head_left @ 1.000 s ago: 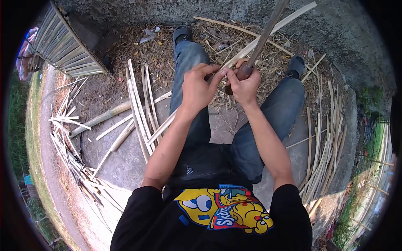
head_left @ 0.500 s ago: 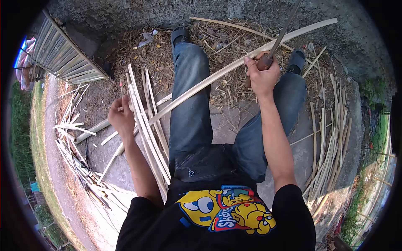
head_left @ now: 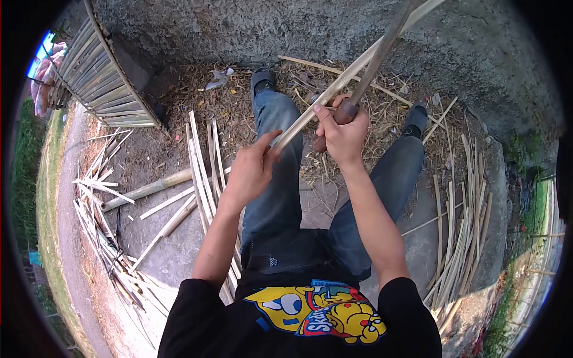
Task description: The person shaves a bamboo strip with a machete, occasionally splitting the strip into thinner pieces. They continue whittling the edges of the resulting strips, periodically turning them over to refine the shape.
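A long pale bamboo strip runs slantwise from above my left leg up past the top right of the view. At its lower end is my left hand, with thumb and fingers closed about the strip. Higher up, my right hand grips the brown handle of a long-bladed knife, and its thumb presses on the same strip. The blade points up and away, close alongside the strip. My right palm hides part of the handle.
Split bamboo strips lie beside my left leg, near a bamboo pole. More strips are heaped at the right. A slatted bamboo panel leans at the upper left. A rough wall stands ahead, with shavings below it.
My left hand has come right and up from beside the loose strips to the lower end of the held strip. My right hand, knife and strip have shifted left and down.
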Demonstrator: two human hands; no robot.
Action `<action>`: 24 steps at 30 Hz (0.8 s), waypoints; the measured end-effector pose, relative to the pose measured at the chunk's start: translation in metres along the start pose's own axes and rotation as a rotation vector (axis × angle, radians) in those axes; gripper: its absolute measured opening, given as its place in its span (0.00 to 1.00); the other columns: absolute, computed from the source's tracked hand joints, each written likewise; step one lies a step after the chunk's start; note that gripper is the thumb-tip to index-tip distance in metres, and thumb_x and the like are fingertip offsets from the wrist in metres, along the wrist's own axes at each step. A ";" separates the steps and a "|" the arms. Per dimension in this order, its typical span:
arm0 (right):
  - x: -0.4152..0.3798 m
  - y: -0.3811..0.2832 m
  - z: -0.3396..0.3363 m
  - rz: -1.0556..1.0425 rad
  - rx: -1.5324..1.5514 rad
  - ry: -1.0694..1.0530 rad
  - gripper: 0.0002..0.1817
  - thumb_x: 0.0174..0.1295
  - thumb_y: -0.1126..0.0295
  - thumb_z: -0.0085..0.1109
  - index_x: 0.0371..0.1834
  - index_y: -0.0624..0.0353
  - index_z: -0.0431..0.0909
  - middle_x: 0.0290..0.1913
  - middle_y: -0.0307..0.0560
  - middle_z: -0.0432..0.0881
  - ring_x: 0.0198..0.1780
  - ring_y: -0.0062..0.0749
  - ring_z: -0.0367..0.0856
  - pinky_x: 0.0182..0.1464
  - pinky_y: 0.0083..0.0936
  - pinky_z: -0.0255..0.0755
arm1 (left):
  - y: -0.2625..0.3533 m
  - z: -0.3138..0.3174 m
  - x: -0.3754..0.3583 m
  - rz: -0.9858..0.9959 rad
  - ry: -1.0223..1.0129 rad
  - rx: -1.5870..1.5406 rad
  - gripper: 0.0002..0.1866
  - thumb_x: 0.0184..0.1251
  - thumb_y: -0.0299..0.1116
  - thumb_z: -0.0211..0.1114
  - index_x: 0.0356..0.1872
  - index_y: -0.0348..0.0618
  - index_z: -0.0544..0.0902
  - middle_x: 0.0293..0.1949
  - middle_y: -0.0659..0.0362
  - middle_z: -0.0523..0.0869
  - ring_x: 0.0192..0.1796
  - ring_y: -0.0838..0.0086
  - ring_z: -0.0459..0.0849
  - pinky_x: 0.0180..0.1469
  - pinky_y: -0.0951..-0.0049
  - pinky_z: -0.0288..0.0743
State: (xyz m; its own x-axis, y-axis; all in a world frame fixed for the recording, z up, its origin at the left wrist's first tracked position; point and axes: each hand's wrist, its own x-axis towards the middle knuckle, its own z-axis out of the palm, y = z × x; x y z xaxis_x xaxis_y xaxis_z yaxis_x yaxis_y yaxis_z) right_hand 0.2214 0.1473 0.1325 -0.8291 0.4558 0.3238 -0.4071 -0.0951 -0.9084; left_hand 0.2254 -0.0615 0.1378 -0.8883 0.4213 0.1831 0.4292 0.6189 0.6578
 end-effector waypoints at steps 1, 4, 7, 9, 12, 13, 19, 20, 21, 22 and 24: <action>-0.006 0.004 0.000 -0.023 -0.125 0.013 0.14 0.63 0.69 0.71 0.33 0.61 0.72 0.19 0.38 0.77 0.18 0.23 0.79 0.21 0.23 0.70 | -0.004 0.005 0.000 -0.034 -0.035 -0.092 0.15 0.75 0.33 0.61 0.57 0.38 0.81 0.37 0.44 0.86 0.39 0.55 0.87 0.42 0.59 0.77; -0.016 0.007 -0.018 -0.290 -0.639 -0.054 0.20 0.66 0.57 0.69 0.27 0.59 0.73 0.15 0.38 0.74 0.19 0.25 0.80 0.22 0.27 0.69 | -0.020 0.011 -0.012 -0.025 0.094 -0.036 0.10 0.75 0.32 0.59 0.50 0.38 0.81 0.31 0.45 0.84 0.36 0.49 0.85 0.38 0.55 0.76; -0.021 0.003 -0.026 -0.058 -0.830 -0.317 0.29 0.69 0.41 0.58 0.26 0.59 0.74 0.14 0.44 0.75 0.20 0.41 0.82 0.24 0.37 0.71 | -0.041 0.009 -0.032 0.009 0.180 0.313 0.07 0.75 0.30 0.55 0.46 0.39 0.77 0.30 0.45 0.84 0.36 0.48 0.85 0.37 0.50 0.76; -0.026 0.011 -0.025 0.026 -1.055 -0.500 0.35 0.70 0.35 0.49 0.30 0.62 0.77 0.19 0.55 0.81 0.25 0.56 0.84 0.29 0.50 0.75 | -0.051 0.011 -0.045 -0.042 0.097 0.271 0.06 0.75 0.30 0.54 0.47 0.40 0.74 0.29 0.45 0.85 0.34 0.46 0.85 0.36 0.48 0.76; -0.034 0.025 -0.018 0.017 -1.233 -0.552 0.36 0.71 0.35 0.47 0.33 0.64 0.79 0.23 0.61 0.82 0.30 0.58 0.86 0.32 0.53 0.76 | -0.072 0.008 -0.059 -0.076 -0.052 0.284 0.08 0.76 0.30 0.52 0.52 0.44 0.71 0.27 0.45 0.85 0.31 0.42 0.84 0.34 0.45 0.74; -0.031 0.028 -0.021 -0.009 -1.255 -0.557 0.35 0.72 0.37 0.48 0.30 0.64 0.79 0.22 0.59 0.82 0.28 0.62 0.82 0.32 0.51 0.72 | -0.075 0.003 -0.066 -0.115 -0.068 0.352 0.08 0.76 0.31 0.53 0.50 0.44 0.71 0.26 0.45 0.85 0.29 0.43 0.84 0.33 0.44 0.73; 0.047 0.042 -0.074 0.244 -1.149 -0.281 0.34 0.75 0.41 0.48 0.29 0.64 0.79 0.18 0.55 0.78 0.24 0.50 0.82 0.29 0.46 0.71 | -0.088 -0.037 -0.119 -0.244 -0.125 0.386 0.08 0.74 0.32 0.56 0.50 0.46 0.73 0.23 0.43 0.84 0.26 0.43 0.83 0.30 0.44 0.73; 0.042 0.035 -0.068 0.215 -1.149 -0.339 0.33 0.74 0.41 0.49 0.29 0.65 0.80 0.20 0.59 0.80 0.27 0.54 0.83 0.31 0.48 0.73 | -0.083 -0.032 -0.115 -0.213 -0.106 0.382 0.08 0.74 0.32 0.56 0.50 0.46 0.74 0.23 0.44 0.84 0.26 0.43 0.83 0.30 0.44 0.74; 0.035 0.029 -0.063 0.185 -1.152 -0.400 0.33 0.73 0.41 0.50 0.29 0.65 0.81 0.21 0.63 0.81 0.30 0.59 0.85 0.32 0.49 0.74 | -0.082 -0.025 -0.107 -0.176 -0.083 0.375 0.09 0.74 0.32 0.55 0.51 0.46 0.75 0.23 0.43 0.84 0.26 0.43 0.83 0.30 0.45 0.74; 0.015 0.029 -0.051 0.138 -1.124 -0.518 0.33 0.73 0.41 0.51 0.31 0.65 0.81 0.22 0.63 0.81 0.30 0.61 0.84 0.33 0.50 0.74 | -0.080 -0.017 -0.099 -0.140 -0.070 0.366 0.09 0.75 0.33 0.55 0.52 0.46 0.76 0.23 0.43 0.84 0.26 0.43 0.83 0.30 0.45 0.74; -0.028 0.029 -0.025 0.059 -1.177 -0.685 0.31 0.71 0.39 0.54 0.35 0.63 0.79 0.20 0.61 0.79 0.30 0.62 0.83 0.34 0.52 0.74 | -0.071 -0.008 -0.084 -0.157 -0.058 0.366 0.09 0.76 0.37 0.56 0.49 0.48 0.80 0.25 0.43 0.85 0.27 0.45 0.84 0.31 0.47 0.75</action>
State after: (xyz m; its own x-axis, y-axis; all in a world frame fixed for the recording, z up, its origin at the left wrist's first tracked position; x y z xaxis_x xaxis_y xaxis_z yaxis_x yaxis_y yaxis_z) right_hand 0.2427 0.1539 0.0902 -0.9962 -0.0815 0.0291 -0.0851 0.8618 -0.5000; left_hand 0.2684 -0.1462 0.0811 -0.9414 0.3333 0.0522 0.3282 0.8694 0.3693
